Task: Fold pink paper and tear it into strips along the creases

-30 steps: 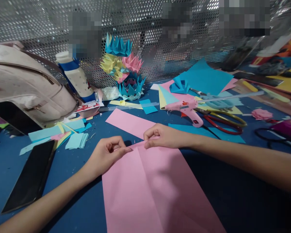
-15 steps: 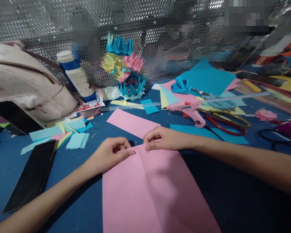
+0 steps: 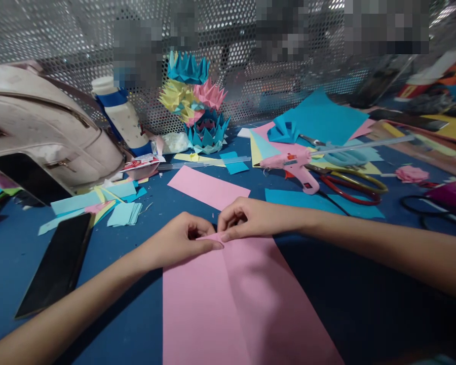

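Observation:
A large pink paper sheet [image 3: 213, 304] with a lengthwise crease lies toward me on the blue table. My left hand [image 3: 186, 241] pinches its far edge just left of the crease. Beside it, my right hand [image 3: 247, 218] is closed on the same edge, thumb on top and fingers curled behind. The two thumbs nearly meet near the crease. A smaller pink strip [image 3: 205, 187] lies just beyond my hands.
A pink glue gun [image 3: 296, 165] and red-and-yellow scissors [image 3: 351, 182] lie right. Folded paper flowers [image 3: 193, 96] and a bottle [image 3: 123, 119] stand behind. A black phone [image 3: 57, 263], cut paper [image 3: 125, 214] and a pale backpack [image 3: 41, 121] are left.
My left hand has shifted slightly right and my right hand slightly left, so they are closer together on the sheet's far edge. The view has also moved a little.

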Motion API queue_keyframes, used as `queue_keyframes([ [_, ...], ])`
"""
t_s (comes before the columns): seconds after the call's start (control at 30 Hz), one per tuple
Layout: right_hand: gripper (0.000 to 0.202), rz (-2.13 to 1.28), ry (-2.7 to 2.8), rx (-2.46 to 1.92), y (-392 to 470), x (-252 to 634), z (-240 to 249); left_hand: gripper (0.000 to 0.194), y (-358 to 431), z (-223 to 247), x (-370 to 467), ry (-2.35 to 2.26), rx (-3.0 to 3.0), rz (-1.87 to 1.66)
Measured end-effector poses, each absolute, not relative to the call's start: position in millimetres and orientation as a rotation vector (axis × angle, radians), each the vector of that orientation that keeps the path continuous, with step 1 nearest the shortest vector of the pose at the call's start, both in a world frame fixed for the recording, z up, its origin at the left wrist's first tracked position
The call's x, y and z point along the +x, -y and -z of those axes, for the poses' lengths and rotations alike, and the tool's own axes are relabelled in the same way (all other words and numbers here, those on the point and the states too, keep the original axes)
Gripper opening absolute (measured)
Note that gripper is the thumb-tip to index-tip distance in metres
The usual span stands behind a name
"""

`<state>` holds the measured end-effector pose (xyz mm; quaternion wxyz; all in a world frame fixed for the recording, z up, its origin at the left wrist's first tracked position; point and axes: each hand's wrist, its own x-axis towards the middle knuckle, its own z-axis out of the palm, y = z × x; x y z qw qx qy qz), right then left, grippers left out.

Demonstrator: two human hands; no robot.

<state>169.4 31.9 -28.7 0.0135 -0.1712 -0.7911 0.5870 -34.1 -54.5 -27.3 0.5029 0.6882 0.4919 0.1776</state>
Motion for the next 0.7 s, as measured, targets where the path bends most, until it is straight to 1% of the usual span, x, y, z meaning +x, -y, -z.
queue_keyframes([
  [0.17, 0.033, -1.889, 2.427, -0.520, -27.9, 170.5, 27.0, 0.042, 55.0, 29.2, -34.4, -1.186, 1.532, -0.464],
  [0.47, 0.027, -2.037, 2.285, -0.537, -27.7, 168.7, 28.6, 0.038, 56.4, 31.1, -33.8, -1.162, 1.456, -0.529],
  [0.7, 0.030, -2.043, 2.293, -0.520, -27.6, 169.1, 29.0, 0.038, 56.2, 32.8, -34.5, -1.136, 1.443, -0.548],
])
